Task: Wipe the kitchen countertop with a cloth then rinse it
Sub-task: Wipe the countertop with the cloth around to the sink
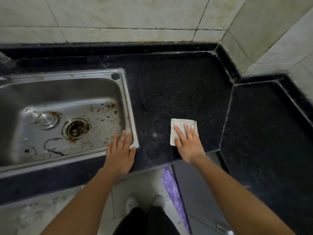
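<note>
Black countertop | right hand flat, pressing cloth | left hand flat on sink rim

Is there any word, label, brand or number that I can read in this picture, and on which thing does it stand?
None: no readable text shows anywhere.
The sink, the cloth, the countertop and the wall tiles carry no writing.

stained wall tiles, purple plastic bag, floor tiles
</note>
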The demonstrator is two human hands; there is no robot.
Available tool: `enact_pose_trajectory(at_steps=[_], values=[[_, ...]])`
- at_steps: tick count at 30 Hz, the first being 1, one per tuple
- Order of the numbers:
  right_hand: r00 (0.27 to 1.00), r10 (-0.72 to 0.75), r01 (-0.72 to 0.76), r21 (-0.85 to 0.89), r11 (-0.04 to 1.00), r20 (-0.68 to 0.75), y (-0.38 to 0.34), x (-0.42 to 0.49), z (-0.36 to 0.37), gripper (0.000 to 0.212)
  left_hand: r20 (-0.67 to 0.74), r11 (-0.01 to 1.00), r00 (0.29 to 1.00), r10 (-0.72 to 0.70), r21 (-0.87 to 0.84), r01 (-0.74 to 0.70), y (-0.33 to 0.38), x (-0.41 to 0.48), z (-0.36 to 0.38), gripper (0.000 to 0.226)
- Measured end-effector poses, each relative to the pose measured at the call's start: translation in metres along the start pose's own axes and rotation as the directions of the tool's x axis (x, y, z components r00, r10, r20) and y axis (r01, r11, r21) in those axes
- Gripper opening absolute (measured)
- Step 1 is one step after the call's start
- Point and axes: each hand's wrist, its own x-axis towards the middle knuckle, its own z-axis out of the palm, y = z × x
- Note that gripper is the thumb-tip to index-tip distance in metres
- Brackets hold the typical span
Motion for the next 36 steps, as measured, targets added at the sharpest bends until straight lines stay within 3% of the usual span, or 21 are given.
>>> enact_pose_trajectory(at_steps=[5,10,15,17,20,22,24,28,33,35,36], values=[[0.998,0.038,-0.041,0.066,0.997,0.049,-0.038,0.044,-0.014,0.054,0.025,1.0,1.0,-0.015,-0.004,0.016,0.001,0.0,-0.002,0.059],[0.956,-0.293,0.293,0.032,0.956,0.007,-0.092,0.008,0.021,0.054,0.061,0.999,0.998,-0.033,-0.022,0.034,0.003,0.0,-0.006,0.058],[0.863,-0.505,0.504,-0.052,0.862,-0.014,-0.044,-0.028,0.03,0.055,0.091,0.999,0.995,-0.028,-0.028,0.031,0.003,0.001,-0.01,0.059],[0.9,-0.434,0.428,-0.106,0.898,-0.038,-0.016,-0.014,0.028,0.054,0.095,0.999,0.995,-0.025,-0.029,0.028,0.002,0.0,-0.009,0.058],[0.987,-0.143,0.137,-0.082,0.987,-0.078,0.013,0.02,0.016,0.072,0.087,0.999,0.996,-0.021,-0.028,0.023,0.003,0.0,-0.008,0.058],[0.995,0.093,-0.093,0.016,0.996,-0.045,0.004,0.033,0.005,0.059,0.086,0.999,0.996,-0.025,-0.024,0.027,0.002,0.001,-0.008,0.058],[0.988,0.155,-0.153,0.073,0.986,-0.027,-0.027,0.032,-0.001,0.054,0.085,0.999,0.996,-0.027,-0.02,0.029,0.003,0.001,-0.007,0.058],[0.984,-0.171,0.173,0.028,0.985,-0.056,-0.085,-0.007,0.028,0.054,0.091,0.999,0.995,-0.038,-0.017,0.04,0.004,0.001,-0.008,0.058],[0.865,-0.502,0.502,-0.011,0.865,0.011,-0.048,-0.049,0.041,0.051,0.131,0.999,0.991,-0.033,-0.014,0.036,0.005,0.0,-0.013,0.058],[0.867,-0.497,0.495,-0.067,0.866,-0.021,-0.015,-0.045,0.032,0.051,0.134,0.999,0.991,-0.028,-0.016,0.031,0.006,-0.001,-0.014,0.058],[0.907,-0.42,0.418,-0.059,0.907,-0.035,0.004,-0.04,0.028,0.054,0.132,0.999,0.991,-0.027,-0.017,0.029,0.006,-0.001,-0.014,0.058]])
